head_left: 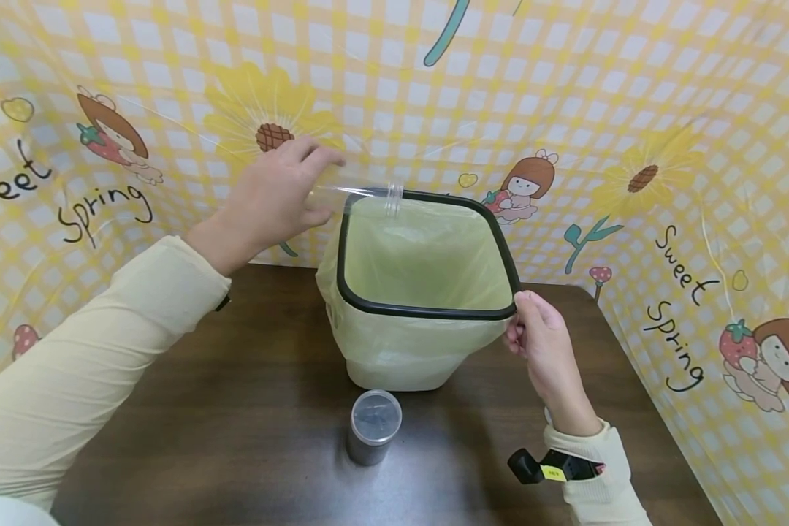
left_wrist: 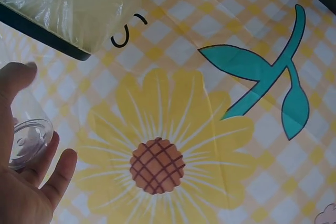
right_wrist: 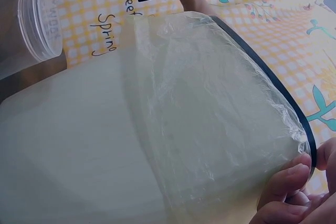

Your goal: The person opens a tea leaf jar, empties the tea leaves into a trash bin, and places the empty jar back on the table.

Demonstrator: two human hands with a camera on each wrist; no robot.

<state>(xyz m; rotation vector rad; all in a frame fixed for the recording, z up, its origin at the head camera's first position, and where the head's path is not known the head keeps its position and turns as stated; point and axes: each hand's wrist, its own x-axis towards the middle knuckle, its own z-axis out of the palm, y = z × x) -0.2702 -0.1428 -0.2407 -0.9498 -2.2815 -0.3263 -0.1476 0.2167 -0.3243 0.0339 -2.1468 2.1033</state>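
Note:
My left hand [head_left: 279, 186] holds a clear plastic jar [head_left: 361, 196] on its side, its threaded mouth over the left rim of a trash bin. In the left wrist view the jar's round bottom [left_wrist: 31, 139] shows between thumb and fingers. A pale yellow-green bag [head_left: 427, 256] lines the bin, folded out over its black rim [head_left: 427, 313]. At the bin's front right corner my right hand [head_left: 542, 340] pinches the rim and bag. In the right wrist view, thumb and fingers [right_wrist: 294, 179] grip that rim from both sides.
A lidded clear jar [head_left: 375, 425] with dark contents stands on the brown wooden table [head_left: 237, 409], in front of the bin. A yellow checked cloth [head_left: 394, 88] with flowers and cartoon figures hangs behind and on both sides. A black wrist device [head_left: 555, 466] sits on my right wrist.

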